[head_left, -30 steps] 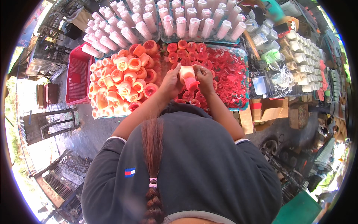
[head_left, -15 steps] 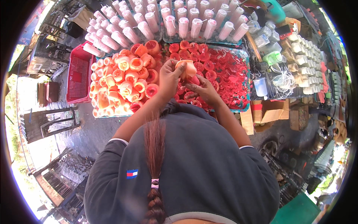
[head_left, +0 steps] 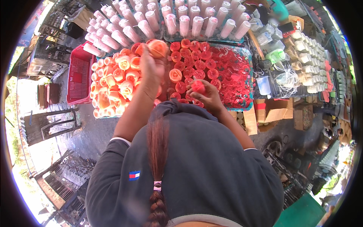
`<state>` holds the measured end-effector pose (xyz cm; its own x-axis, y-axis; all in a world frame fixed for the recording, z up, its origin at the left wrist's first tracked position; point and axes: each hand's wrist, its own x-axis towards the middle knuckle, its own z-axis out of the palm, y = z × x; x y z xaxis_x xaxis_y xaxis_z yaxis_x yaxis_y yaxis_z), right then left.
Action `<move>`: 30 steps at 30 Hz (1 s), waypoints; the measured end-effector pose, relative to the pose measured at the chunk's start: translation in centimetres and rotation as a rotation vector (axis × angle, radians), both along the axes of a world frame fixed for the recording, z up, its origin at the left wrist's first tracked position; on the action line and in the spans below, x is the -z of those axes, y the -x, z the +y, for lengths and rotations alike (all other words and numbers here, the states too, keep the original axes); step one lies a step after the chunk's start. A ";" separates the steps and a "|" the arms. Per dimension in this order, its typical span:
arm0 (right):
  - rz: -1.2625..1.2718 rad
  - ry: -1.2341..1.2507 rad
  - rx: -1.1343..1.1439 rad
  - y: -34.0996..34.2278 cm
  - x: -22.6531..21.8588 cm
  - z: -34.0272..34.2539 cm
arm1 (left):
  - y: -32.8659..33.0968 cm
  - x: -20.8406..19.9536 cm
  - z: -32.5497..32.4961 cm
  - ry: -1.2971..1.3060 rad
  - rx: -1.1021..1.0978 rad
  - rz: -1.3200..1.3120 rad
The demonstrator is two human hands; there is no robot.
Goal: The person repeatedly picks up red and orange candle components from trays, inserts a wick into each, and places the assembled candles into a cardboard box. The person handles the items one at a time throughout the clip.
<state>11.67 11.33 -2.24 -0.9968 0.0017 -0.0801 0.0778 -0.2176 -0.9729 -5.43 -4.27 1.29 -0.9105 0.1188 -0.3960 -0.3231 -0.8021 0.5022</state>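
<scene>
My left hand [head_left: 152, 70], partly smeared by motion, is raised over the right edge of a pile of peach wax roses and cups [head_left: 121, 81]. A peach-orange wax cup [head_left: 157, 48] sits at its fingertips, and the fingers look closed on it. My right hand [head_left: 208, 95] pinches a small red wax piece [head_left: 198, 87] above the tray of red wax. Below it stand rows of round red candles [head_left: 190, 56] with wicks. One peach rose [head_left: 175, 75] sits among them, left of my right hand.
Tall pale pink pillar candles [head_left: 183, 24] line the trays at the back. A red plastic basket [head_left: 80, 77] stands on the left. Red wax scraps [head_left: 236, 79] fill the tray's right side. Further right lie white wicks [head_left: 287, 81], pale moulds [head_left: 308, 62] and a cardboard box [head_left: 274, 111].
My left hand has moved left and away from me, from the red candles to the peach pile. My right hand has parted from it and now shows the red piece.
</scene>
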 end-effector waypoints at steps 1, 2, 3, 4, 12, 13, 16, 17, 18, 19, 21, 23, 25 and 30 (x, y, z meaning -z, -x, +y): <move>-0.015 -0.095 0.085 -0.1 1.1 1.2 | 0.7 -0.4 -0.8 0.116 -0.027 0.057; -0.034 -0.190 0.171 0.0 1.7 2.6 | 1.2 -0.7 -1.5 0.231 -0.052 0.110; -0.128 -0.426 0.305 0.1 1.8 4.5 | 1.4 -0.8 -2.0 0.348 -0.078 0.162; -0.224 -0.658 0.437 0.3 1.6 6.4 | 1.2 -0.2 -2.7 0.536 0.002 0.259; -0.350 -1.306 0.664 0.0 11.1 19.1 | -1.2 7.9 -4.2 1.002 0.548 0.109; -0.315 -1.388 0.692 0.1 11.1 18.8 | -1.2 8.0 -4.2 0.923 0.592 0.011; -0.009 -1.524 0.723 0.4 9.6 16.7 | -1.4 8.0 -4.5 0.830 0.629 -0.051; 0.125 -1.545 0.721 0.4 8.4 15.2 | -1.4 7.8 -4.5 0.863 0.675 0.031; -0.003 -1.447 0.531 0.1 7.5 13.7 | -1.4 7.5 -4.6 0.895 0.723 0.114; -0.126 -1.340 0.343 -0.2 6.7 12.1 | -1.5 7.4 -4.5 0.925 0.770 0.197; -0.258 -1.194 0.143 -0.1 6.8 10.0 | -1.8 8.3 -4.1 1.008 0.743 0.232; -0.289 -1.134 0.116 0.2 8.0 9.0 | -2.3 8.2 -3.2 1.017 0.740 0.250; -0.299 -1.122 -0.005 0.7 7.3 9.9 | -1.6 9.4 -3.1 1.353 0.765 0.464; -0.447 -1.137 0.014 1.1 10.7 9.1 | -2.4 8.8 -1.7 1.854 0.499 0.621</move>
<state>10.55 20.46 -12.89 -0.8811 0.3045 -0.3619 0.4588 0.7363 -0.4974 -3.02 -5.96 -7.47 -0.9675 0.2521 -0.0185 0.1983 0.8023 0.5631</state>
